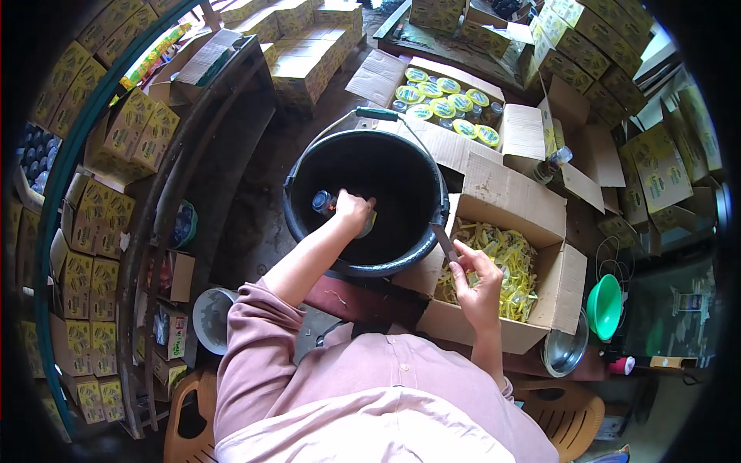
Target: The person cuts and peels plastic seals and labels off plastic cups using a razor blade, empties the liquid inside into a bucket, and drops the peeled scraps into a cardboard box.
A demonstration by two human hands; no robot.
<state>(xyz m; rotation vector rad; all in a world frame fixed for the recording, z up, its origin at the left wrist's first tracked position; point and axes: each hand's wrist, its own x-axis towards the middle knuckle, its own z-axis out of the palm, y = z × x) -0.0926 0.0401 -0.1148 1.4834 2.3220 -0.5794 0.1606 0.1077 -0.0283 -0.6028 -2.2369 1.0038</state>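
My left hand point(353, 213) reaches into a big black bucket point(367, 158) and is closed around a small bottle with a blue cap point(323, 201). The cap points left, and the rest of the bottle is mostly hidden by my fingers. In my right hand point(477, 279) I grip a flat, dark knife point(444, 244), its blade pointing up and left near the bucket's right rim. Below that hand is an open cardboard box point(567, 285) filled with yellow and clear plastic scraps point(509, 266). The bucket's wire handle with a green grip point(377, 113) rests against the far rim.
Behind the bucket, an open carton point(525, 127) holds several yellow-labelled containers point(455, 100). A bottle point(552, 163) stands to its right. A green bowl point(610, 306) and metal basin point(565, 351) are at right, a white bucket point(214, 320) at left. Stacked cartons point(309, 58) surround the area.
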